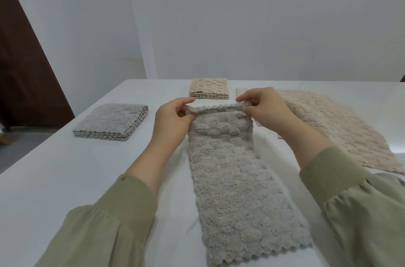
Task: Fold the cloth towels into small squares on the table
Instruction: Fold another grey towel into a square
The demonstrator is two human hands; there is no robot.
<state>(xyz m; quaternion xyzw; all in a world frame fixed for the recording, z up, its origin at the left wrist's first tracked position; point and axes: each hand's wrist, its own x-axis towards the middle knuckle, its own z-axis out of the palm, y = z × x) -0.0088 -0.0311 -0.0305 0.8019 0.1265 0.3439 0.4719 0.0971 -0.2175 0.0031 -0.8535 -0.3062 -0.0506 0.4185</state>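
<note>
1. Nearest you, the grey towel lay on the white table as a long strip, apparently halved lengthwise already, its near end flat.
2. Your left hand and right hand each pinched a far corner between thumb and fingers, holding that edge off the table. The cross fold looked begun but not landed.
3. To the right, the flat beige towels waited unfolded.
4. Farther out, the grey folded stack and the beige folded stack sat finished.
</note>
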